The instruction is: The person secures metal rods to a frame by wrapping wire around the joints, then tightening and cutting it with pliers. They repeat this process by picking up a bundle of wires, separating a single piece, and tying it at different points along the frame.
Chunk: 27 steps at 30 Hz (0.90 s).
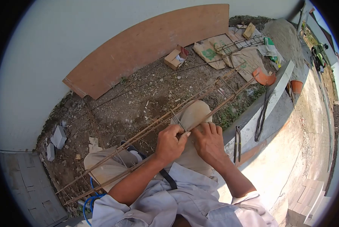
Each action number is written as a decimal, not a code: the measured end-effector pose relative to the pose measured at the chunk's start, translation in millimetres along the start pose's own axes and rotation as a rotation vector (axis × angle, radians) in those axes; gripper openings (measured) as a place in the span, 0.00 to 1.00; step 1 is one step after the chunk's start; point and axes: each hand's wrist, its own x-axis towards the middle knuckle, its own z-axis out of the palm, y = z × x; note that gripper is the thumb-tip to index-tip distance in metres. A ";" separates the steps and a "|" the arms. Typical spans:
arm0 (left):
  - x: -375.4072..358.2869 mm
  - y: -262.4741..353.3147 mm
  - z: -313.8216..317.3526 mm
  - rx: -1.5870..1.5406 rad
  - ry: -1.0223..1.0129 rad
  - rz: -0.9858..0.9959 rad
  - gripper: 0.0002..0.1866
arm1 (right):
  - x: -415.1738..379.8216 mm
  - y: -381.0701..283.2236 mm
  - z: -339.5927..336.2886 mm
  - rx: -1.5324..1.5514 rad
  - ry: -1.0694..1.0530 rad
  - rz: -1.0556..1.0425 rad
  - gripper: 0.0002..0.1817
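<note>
A long rebar cage (139, 142) of thin rusty rods and square stirrups lies slantwise across my lap. My left hand (171, 143) is closed, thumb and forefinger pinching at the lower corner of a stirrup (179, 120). Right beside it, my right hand (208, 144) curls its fingers over the cage's near rod by my knee (198, 111). Whether a thin tie wire sits between the fingertips is too small to tell. To the right, end-cutting nippers (237, 144) rest against the concrete ledge, and a bundle of dark tie wire (264, 115) hangs over it.
A plywood sheet (150, 45) leans on the white wall. On the dirt are a small open box (176, 57), paper sacks (249, 60) and broken blocks (58, 137). An orange hard-looking shell (264, 77) and an orange bucket (296, 87) are near the concrete ledge (249, 125). Blue hose (89, 204) lies lower left.
</note>
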 end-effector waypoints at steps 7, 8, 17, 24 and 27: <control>-15.3 0.3 7.2 0.305 0.025 0.395 0.08 | -33.8 -6.7 5.5 0.411 -0.100 0.186 0.05; -16.0 2.3 5.8 0.230 0.004 0.364 0.08 | -35.5 -6.5 1.0 0.405 -0.102 0.194 0.05; 5.9 -20.0 -16.1 -0.731 -0.350 -0.602 0.09 | -40.4 -11.2 -8.1 0.251 -0.108 0.096 0.11; 13.6 -6.4 -4.9 -0.398 -0.304 -0.502 0.10 | -22.4 -25.6 -20.6 0.167 -0.081 -0.058 0.10; 14.8 -8.2 -5.5 -0.540 -0.294 -0.599 0.11 | -6.4 -4.0 -21.7 0.224 0.033 0.065 0.08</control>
